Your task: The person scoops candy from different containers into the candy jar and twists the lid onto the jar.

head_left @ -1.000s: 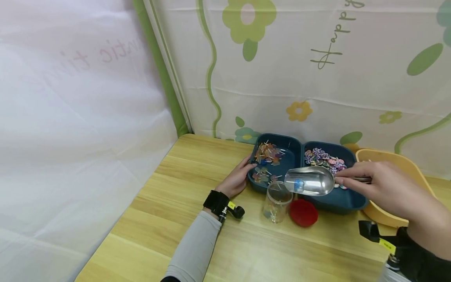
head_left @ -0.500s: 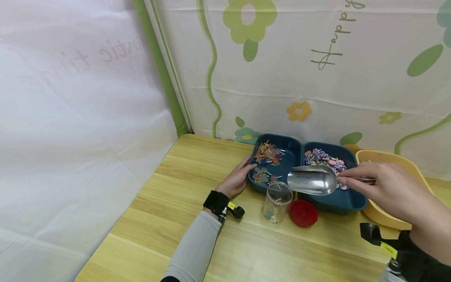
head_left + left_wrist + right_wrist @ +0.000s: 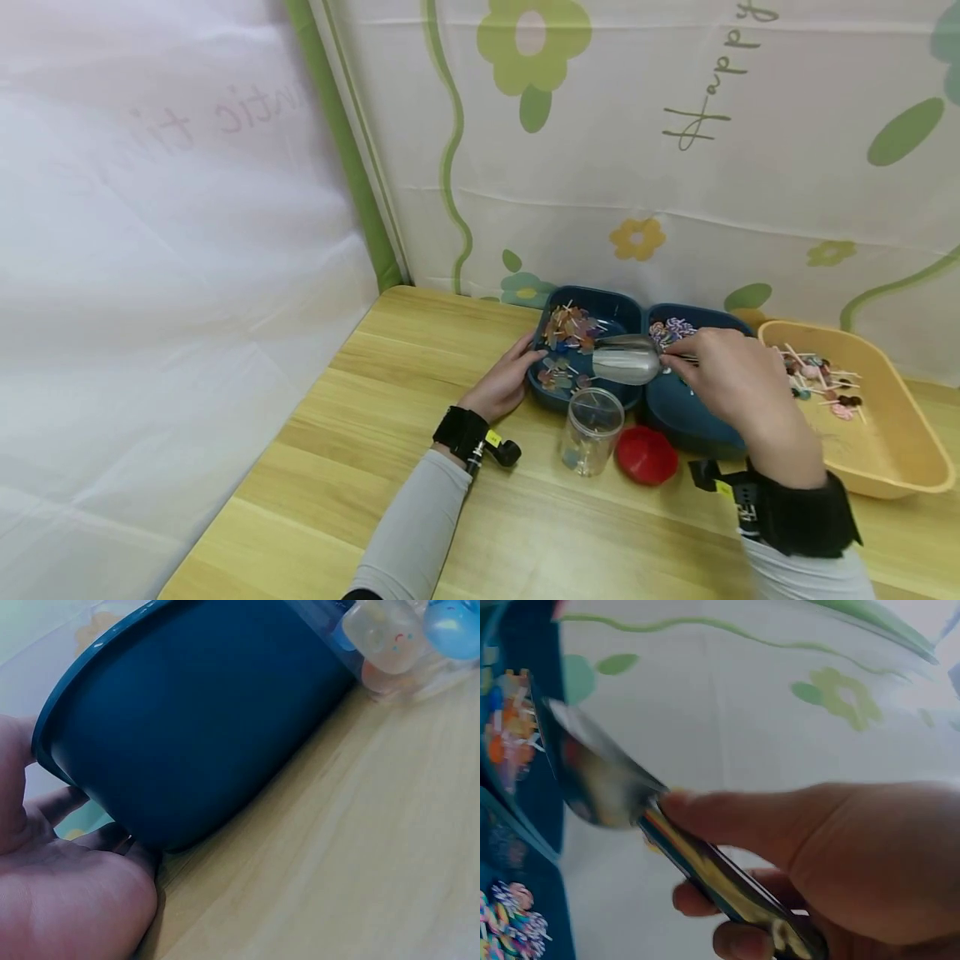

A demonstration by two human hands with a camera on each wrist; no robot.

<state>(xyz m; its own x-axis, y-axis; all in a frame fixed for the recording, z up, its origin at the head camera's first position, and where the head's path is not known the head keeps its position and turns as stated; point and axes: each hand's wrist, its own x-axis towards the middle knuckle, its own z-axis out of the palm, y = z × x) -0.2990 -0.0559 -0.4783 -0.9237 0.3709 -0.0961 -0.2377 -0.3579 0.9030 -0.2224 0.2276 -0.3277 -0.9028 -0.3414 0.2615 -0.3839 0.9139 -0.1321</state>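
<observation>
My right hand [image 3: 738,379] grips the handle of a shiny metal scoop [image 3: 626,362], thumb along the handle in the right wrist view. The scoop's bowl hangs over the left compartment of a dark blue two-part tray [image 3: 693,417]; no contents show in it. That compartment holds small translucent lollipops [image 3: 572,325] in orange, purple and pale colours. My left hand [image 3: 502,383] holds the tray's left wall, its thumb at the rim and fingers against the outside. A clear jar [image 3: 591,433] with a few pieces inside stands before the tray, beside a red lid [image 3: 647,456].
Striped swirl lollipops [image 3: 672,332] lie in the tray's right compartment, partly hidden by my right hand. A yellow bin [image 3: 885,454] with several stick candies [image 3: 825,379] stands at the right. A printed curtain [image 3: 570,167] hangs behind the wooden table [image 3: 315,500].
A blue piece in the scoop is gone from it by half a second ago. My right hand has since carried the scoop left, over the left compartment, uncovering the yellow bin. My left hand stays put.
</observation>
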